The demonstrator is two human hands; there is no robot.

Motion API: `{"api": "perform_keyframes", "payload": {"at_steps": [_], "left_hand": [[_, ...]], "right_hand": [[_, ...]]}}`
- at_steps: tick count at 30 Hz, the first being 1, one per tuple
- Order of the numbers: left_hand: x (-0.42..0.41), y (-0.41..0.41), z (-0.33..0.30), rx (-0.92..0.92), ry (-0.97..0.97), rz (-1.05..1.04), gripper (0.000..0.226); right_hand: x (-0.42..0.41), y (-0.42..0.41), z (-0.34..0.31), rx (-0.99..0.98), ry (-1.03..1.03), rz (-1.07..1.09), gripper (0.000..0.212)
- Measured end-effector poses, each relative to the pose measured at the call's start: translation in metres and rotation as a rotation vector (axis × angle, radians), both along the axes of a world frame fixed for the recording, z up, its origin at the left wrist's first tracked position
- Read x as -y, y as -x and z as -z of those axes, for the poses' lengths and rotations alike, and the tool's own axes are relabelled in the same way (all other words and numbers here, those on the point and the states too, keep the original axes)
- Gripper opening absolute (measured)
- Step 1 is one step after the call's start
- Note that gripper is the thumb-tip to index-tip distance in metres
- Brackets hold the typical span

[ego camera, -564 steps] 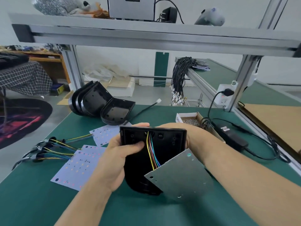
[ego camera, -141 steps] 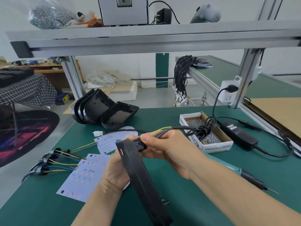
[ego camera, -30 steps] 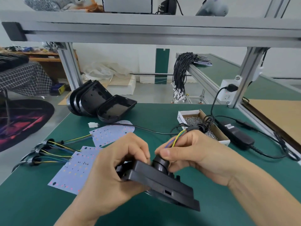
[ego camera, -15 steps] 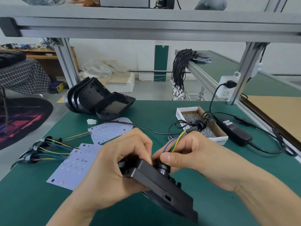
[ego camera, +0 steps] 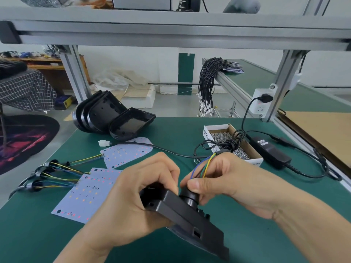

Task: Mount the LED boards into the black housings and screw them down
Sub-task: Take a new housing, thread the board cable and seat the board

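Observation:
My left hand (ego camera: 140,198) grips the near end of a black housing (ego camera: 186,219) held edge-on just above the green table. My right hand (ego camera: 228,183) pinches a round black cable gland (ego camera: 190,198) on the housing's back. Blue, yellow and green wires (ego camera: 205,166) rise from between its fingers into a black cable. Spare white LED boards (ego camera: 89,192) with coloured wires lie on the table at the left. More black housings (ego camera: 114,118) are stacked at the far left of the table.
A cardboard box of small screws (ego camera: 228,141) sits right of centre, with a coiled black cable over it. A black power adapter (ego camera: 269,152) and its cord lie further right. An aluminium frame (ego camera: 171,33) spans overhead. A bundle of black leads (ego camera: 207,80) hangs behind.
Since long ago the housing was turned from face-up to edge-on and the board's cable pulled through its back. In the last second both hands stayed on the housing; my right fingers shifted slightly on the gland.

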State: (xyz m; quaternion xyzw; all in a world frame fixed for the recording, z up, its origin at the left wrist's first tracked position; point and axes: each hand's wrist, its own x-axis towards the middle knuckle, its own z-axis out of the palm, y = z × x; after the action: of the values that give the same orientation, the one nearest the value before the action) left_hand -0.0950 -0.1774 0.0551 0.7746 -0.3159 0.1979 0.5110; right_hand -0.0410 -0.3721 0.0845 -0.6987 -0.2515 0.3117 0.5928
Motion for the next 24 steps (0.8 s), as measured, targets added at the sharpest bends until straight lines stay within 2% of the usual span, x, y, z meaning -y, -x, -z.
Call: {"api": "perform_keyframes", "payload": {"at_steps": [4, 8, 10, 12, 15, 16, 18, 20, 21, 22, 24], "left_hand": [[-0.001, -0.001, 0.001, 0.006, 0.022, -0.031, 0.021], [-0.007, -0.002, 0.003, 0.022, 0.061, -0.116, 0.024], [-0.009, -0.003, 0.004, 0.017, 0.105, -0.144, 0.027], [-0.01, -0.003, 0.005, 0.006, 0.127, -0.19, 0.03], [-0.009, -0.004, 0.003, -0.056, 0.166, -0.228, 0.033], [-0.011, -0.007, 0.002, -0.093, 0.21, -0.239, 0.034], [-0.016, -0.014, 0.001, -0.194, 0.326, -0.295, 0.038], [-0.024, -0.023, 0.001, -0.289, 0.447, -0.372, 0.045], [-0.026, -0.025, 0.001, -0.326, 0.489, -0.401, 0.044], [-0.025, -0.028, 0.001, -0.361, 0.526, -0.421, 0.039], [-0.02, -0.034, -0.002, -0.455, 0.618, -0.426, 0.036]], "right_hand": [[-0.002, 0.0, 0.003, -0.006, -0.051, -0.037, 0.013], [-0.005, 0.008, 0.012, 0.062, -0.107, 0.043, 0.013], [-0.01, 0.015, 0.014, 0.153, -0.115, 0.107, 0.009], [-0.016, 0.017, 0.013, 0.284, -0.068, 0.166, 0.014], [-0.026, 0.01, 0.008, 0.393, 0.029, 0.149, 0.02], [-0.028, 0.006, 0.006, 0.384, 0.042, 0.125, 0.024], [-0.028, -0.003, 0.004, 0.24, -0.033, 0.119, 0.029], [-0.025, -0.008, 0.005, 0.141, -0.121, 0.057, 0.025], [-0.027, -0.008, 0.008, 0.169, -0.127, 0.021, 0.02], [-0.031, -0.009, 0.012, 0.193, -0.132, 0.03, 0.022], [-0.043, -0.019, 0.022, 0.206, -0.175, 0.216, 0.033]]}}
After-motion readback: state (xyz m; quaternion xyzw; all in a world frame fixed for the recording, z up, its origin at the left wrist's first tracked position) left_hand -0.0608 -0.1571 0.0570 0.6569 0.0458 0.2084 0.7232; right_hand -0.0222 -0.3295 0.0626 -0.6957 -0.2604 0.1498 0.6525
